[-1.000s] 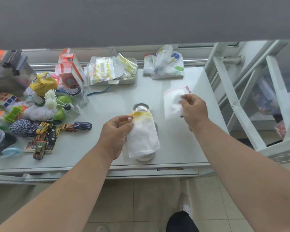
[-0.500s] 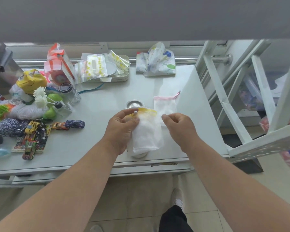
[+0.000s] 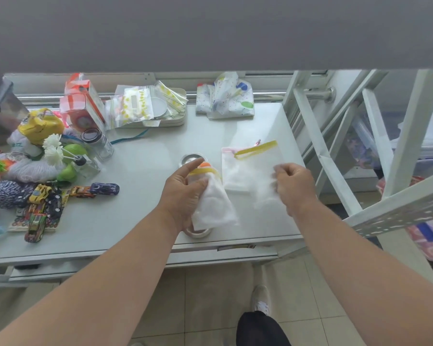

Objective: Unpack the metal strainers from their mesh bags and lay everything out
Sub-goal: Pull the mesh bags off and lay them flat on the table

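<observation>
My left hand grips a bundle of white mesh bags with yellow and orange bands at the top, held above the table's front edge. A round metal strainer lies on the table just behind that hand, and another metal strainer peeks out under the bundle. My right hand pinches a blurred white mesh bag with a yellow band, held out to the right of the bundle. A pink-edged mesh bag lies flat on the table beneath it.
Toy cars, a glass jar, yarn and other clutter fill the table's left side. A tray of zip bags and a dotted pouch sit at the back. A white metal rack stands close on the right.
My right hand let go of the pink-edged bag on the table, came back to the bundle and has drawn a yellow-banded bag away to the right. My left hand stayed on the bundle.
</observation>
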Demonstrator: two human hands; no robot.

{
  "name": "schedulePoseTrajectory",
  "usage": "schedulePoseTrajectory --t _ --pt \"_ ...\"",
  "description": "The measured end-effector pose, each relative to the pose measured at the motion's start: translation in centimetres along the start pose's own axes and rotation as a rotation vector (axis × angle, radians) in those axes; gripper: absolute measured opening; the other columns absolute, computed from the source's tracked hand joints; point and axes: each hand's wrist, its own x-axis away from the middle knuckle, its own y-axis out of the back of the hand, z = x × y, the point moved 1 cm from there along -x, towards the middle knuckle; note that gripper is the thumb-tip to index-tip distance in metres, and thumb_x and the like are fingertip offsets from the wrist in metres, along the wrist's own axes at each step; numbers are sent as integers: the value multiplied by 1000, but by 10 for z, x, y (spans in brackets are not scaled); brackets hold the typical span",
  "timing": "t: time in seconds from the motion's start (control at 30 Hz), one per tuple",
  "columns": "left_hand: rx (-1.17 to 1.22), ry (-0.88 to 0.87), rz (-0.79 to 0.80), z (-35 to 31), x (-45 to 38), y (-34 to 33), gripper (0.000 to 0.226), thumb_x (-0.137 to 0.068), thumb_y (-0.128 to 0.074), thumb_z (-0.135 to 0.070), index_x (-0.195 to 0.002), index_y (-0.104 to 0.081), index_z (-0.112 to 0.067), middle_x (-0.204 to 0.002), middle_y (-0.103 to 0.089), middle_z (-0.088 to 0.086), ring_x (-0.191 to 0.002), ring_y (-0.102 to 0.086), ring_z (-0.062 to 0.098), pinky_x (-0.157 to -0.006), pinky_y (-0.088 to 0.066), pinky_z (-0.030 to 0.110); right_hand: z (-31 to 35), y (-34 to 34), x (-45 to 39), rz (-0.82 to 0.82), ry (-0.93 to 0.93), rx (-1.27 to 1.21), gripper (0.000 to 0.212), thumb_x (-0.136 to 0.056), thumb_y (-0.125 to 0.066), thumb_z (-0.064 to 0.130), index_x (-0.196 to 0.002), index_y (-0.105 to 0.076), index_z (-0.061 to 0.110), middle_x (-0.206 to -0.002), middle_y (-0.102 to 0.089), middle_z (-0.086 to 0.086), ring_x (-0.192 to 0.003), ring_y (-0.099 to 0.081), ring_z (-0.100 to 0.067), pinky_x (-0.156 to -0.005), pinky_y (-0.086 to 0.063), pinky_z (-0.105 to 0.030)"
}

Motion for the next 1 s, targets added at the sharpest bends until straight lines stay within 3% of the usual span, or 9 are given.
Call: schedulePoseTrajectory --t 0.1,0.3,0.43,0.53,0.6,0.67,0.8,0.9,1.0 --pt "-7 -5 -9 -2 0 6 51 -97 -72 1 -137 -71 -30 -131 -76 16 -110 -78 35 -93 -65 55 -4 18 -41 -107 -19 192 26 -98 -54 27 -78 -62 12 -74 -64 -8 -61 -62 -28 -47 -44 -27" --pt "13 -13 22 2 5 14 49 -101 -63 7 -140 -65 -23 -98 -87 0 -86 -83 20 -71 -68 37 -11 26 -80 -183 -38 448 26 -96 -53 36 -102 -68 17 -98 -74 -7 -94 -69 -36 -89 -58 -44" --pt "5 -13 38 7 6 14 50 -100 -64 7 -136 -69 -27 -101 -86 -1 -88 -82 20 -71 -68 37 -6 23 -72 -192 17 617 45 -97 -57 36 -134 -58 10 -136 -62 -14 -127 -57 -38 -107 -44 -44" --pt "34 -2 48 10 4 12 55 -98 -68 6 -140 -66 -28 -117 -83 3 -94 -81 22 -75 -67 38 -4 12 -24 -160 257 756 50 -95 -60 38 -135 -59 7 -139 -58 -15 -132 -50 -36 -112 -36 -45" --pt "47 7 65 11 4 8 60 -96 -72 5 -146 -62 -27 -126 -79 7 -105 -78 28 -84 -66 41 -5 -1 20 -8 301 588 47 -95 -62 42 -130 -63 10 -131 -64 -6 -123 -57 -26 -107 -41 -40" --pt "47 14 82 11 7 4 63 -95 -74 4 -149 -60 -26 -120 -79 6 -105 -76 29 -84 -65 41 -3 -16 61 234 89 314 52 -91 -67 54 -127 -65 16 -120 -69 1 -107 -66 -19 -97 -54 -38" --pt "32 37 135 10 16 -2 64 -95 -74 5 -150 -56 -23 -118 -76 15 -103 -74 31 -76 -68 41 -14 -38 103 550 -127 22 46 -87 -78 49 -117 -71 15 -105 -79 -9 -90 -77 -24 -81 -64 -40" --pt "32 73 152 14 20 -2 65 -94 -74 6 -150 -56 -23 -128 -73 28 -101 -74 34 -85 -64 55 -19 -42 107 450 -123 -89 22 -91 -80 23 -108 -75 11 -99 -82 -14 -93 -79 -32 -88 -63 -48" --pt "46 115 162 15 24 1 58 -97 -71 6 -145 -60 -23 -120 -74 18 -93 -75 31 -75 -64 49 -23 -38 104 333 -140 -105 13 -91 -78 17 -102 -76 10 -98 -81 -15 -93 -79 -33 -87 -64 -49"
